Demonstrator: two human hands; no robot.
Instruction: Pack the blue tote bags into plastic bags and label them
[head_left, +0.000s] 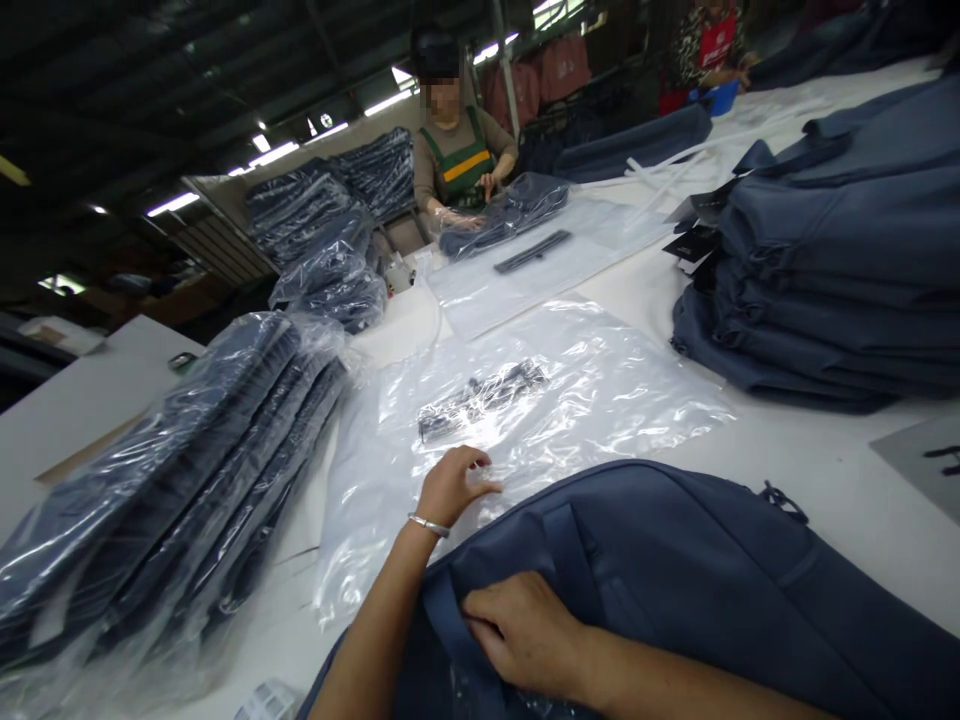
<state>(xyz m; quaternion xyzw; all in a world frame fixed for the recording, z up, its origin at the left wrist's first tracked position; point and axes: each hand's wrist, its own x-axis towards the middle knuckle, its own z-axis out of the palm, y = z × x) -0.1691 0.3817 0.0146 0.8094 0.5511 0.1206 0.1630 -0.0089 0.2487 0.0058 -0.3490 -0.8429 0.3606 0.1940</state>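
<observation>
A large navy bag (675,560) with wide straps lies across the front of the table, below me. My right hand (521,630) is closed at one strap (456,625) of this bag, its fingertips curled at the edge. Just beyond the bag, my left hand (454,485) hovers low over or touches a stack of clear plastic bags (600,370); which of the two I cannot tell. Its thumb and fingers are curved and apart, with nothing visible between them. Dark print shows on the plastic. A bracelet circles the left wrist.
Plastic-wrapped navy bags (187,470) are stacked at the left, with more wrapped bags (330,260) behind. Unwrapped navy bags (840,270) with black tags pile up at the right. Across the table a co-worker (465,150) handles a wrapped bag; another person (709,50) stands farther back.
</observation>
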